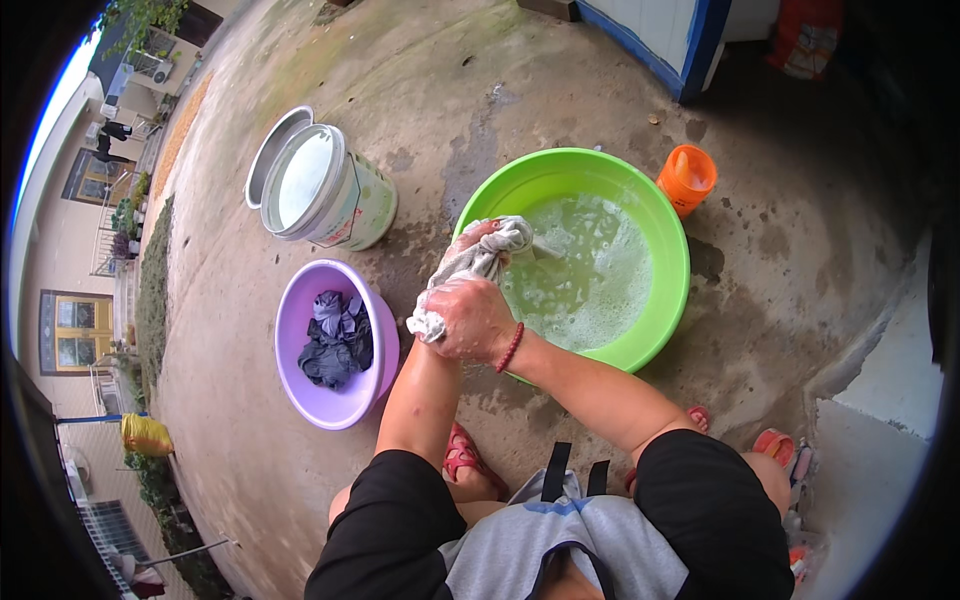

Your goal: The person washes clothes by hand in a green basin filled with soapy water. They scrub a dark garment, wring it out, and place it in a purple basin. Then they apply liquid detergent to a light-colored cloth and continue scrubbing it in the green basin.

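Observation:
A wet, pale grey cloth (480, 260) is twisted tight between my two hands at the left side of a lime-green plastic basin (670, 300). My left hand (474, 234) grips its far part, partly hidden by the folds. Nearer to me, my right hand (471, 315), with a red bead bracelet on the wrist, is closed around the other part; a white end pokes out at its left. My wrists cross, the right forearm over the left. Cloudy, foamy water (581, 274) fills the basin below.
Left of the basin stands a purple basin (384, 352) with dark wet clothes (337, 349). Beyond it are a plastic bucket (367, 202) of water and a metal bowl (259, 169) leaning against it. An orange cup (684, 196) stands right of the green basin. Wet concrete (480, 161) surrounds them.

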The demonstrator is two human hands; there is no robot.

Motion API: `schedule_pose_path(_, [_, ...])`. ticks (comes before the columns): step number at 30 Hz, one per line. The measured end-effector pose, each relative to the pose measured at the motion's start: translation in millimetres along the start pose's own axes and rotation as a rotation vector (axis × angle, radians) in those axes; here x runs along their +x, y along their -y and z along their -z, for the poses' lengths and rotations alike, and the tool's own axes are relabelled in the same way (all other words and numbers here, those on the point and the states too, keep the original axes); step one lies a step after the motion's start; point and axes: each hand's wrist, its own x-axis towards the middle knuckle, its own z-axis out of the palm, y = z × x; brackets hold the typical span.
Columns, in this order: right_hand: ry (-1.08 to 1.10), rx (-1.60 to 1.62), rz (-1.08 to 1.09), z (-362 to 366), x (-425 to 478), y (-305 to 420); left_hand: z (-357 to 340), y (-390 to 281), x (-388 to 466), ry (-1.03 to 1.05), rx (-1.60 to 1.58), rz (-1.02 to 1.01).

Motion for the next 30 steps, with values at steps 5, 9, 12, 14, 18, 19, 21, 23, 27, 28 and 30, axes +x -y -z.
schedule_pose_path(5, [-0.366, -0.171, -0.324, 20, 21, -91, -18, 32, 3, -0.313, -0.14, -0.114])
schedule_pose_path(9, [-0.405, -0.016, -0.402, 19, 8, -88, -29, 35, 13, -0.417, -0.261, -0.224])
schedule_pose_path(12, [-0.31, -0.104, -0.068, 2, 4, -28, -7, 12, 2, 0.095, -0.311, -0.123])
schedule_pose_path(14, [-0.347, -0.057, 0.011, -3, 4, -24, -3, 7, 3, 0.428, -0.44, -0.143])
schedule_pose_path(18, [-0.487, 0.065, -0.342, 25, 25, -108, -42, 35, 13, -0.433, -0.265, -0.219])
schedule_pose_path(19, [-0.484, 0.017, -0.42, 33, 27, -115, -62, 32, 8, -0.504, -0.205, -0.193])
schedule_pose_path(21, [-0.469, -0.064, -0.366, 22, 20, -102, -46, 34, 15, -0.393, -0.343, -0.179])
schedule_pose_path(23, [-0.392, -0.039, -0.123, 4, 15, -44, -5, 24, 7, 0.23, -0.434, -0.252])
schedule_pose_path(27, [-0.314, -0.006, 0.134, -16, -1, -18, -1, -9, 0, -0.042, -0.29, -0.221])
schedule_pose_path(28, [-0.374, -0.023, 0.106, -16, 5, -27, -1, -2, 2, 0.215, -0.343, -0.291])
schedule_pose_path(30, [-0.484, -0.066, -0.088, -14, 22, -56, -13, 8, -2, -0.063, -0.362, -0.353])
